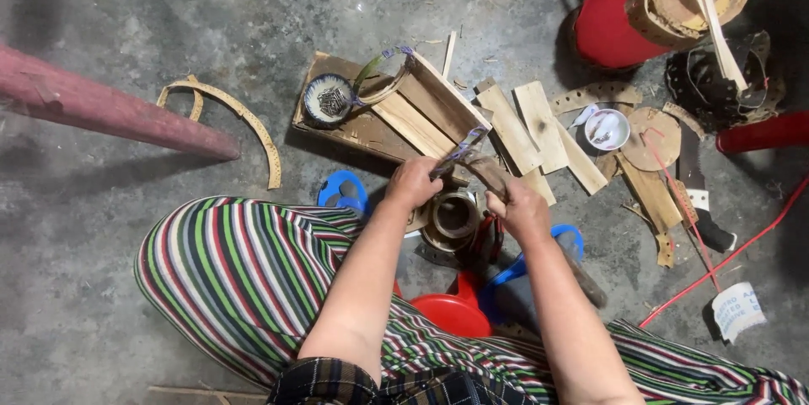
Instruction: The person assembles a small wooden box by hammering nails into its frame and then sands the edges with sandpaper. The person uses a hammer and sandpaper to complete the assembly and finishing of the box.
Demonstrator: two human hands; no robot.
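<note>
Bare grey concrete floor [168, 17], scuffed and littered with offcuts, and the person is sitting low over it in striped trousers [244, 262]. Going from the left: a dull red pole [109, 110] runs in from the edge, and next to it lies a curved strip [244, 123] of thin wood. Then a flat board [354, 131] with a small round tin [327, 99] on it, and loose wooden slats [522, 127] fanned out beside that.

In the middle, the left hand [413, 182] is closed in a fist on a thin purplish band [459, 150] that loops back up over the board. Just below sits a small round wooden drum shell [456, 215], wedged between the feet as far as I can tell. The right hand [522, 207] is wrapped tight round the handle of a tool [489, 173], maybe a hammer or knife; the working end is too blurred to say.

My read is they're mid-way through binding or trimming that band at the shell's rim. The left hand would need to hold the tension while the right works carefully near the fingers.

Further right are a white bowl [607, 128], a red cord [725, 253] and red drums [615, 26] at the top edge.
</note>
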